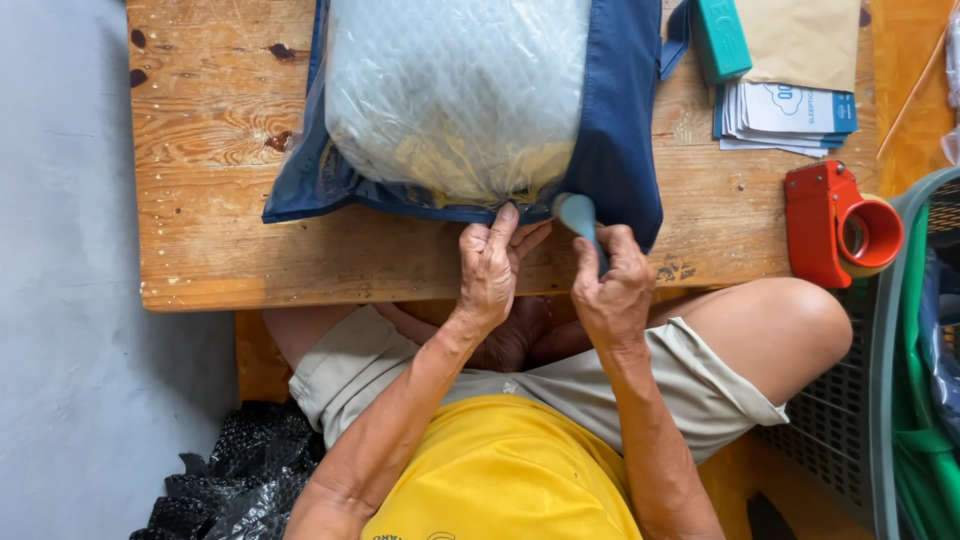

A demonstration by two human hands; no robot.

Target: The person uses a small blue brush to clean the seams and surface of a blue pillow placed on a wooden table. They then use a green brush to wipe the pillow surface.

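Note:
A dark blue fabric bag (620, 150) lies on a low wooden table (220, 200), stuffed with a clear bubble-wrapped bundle (455, 90) showing yellow inside. My left hand (490, 270) pinches the bag's near edge at the opening. My right hand (610, 290) is closed around a light blue tool (578, 215) whose rounded end touches the bag's edge just right of the left fingers.
A red tape dispenser (840, 225) sits at the table's right end. A stack of printed cards (790, 115), a teal box (720, 38) and a brown envelope (800, 40) lie at the back right. A grey basket (890, 380) stands right; black bubble wrap (235, 470) lies lower left.

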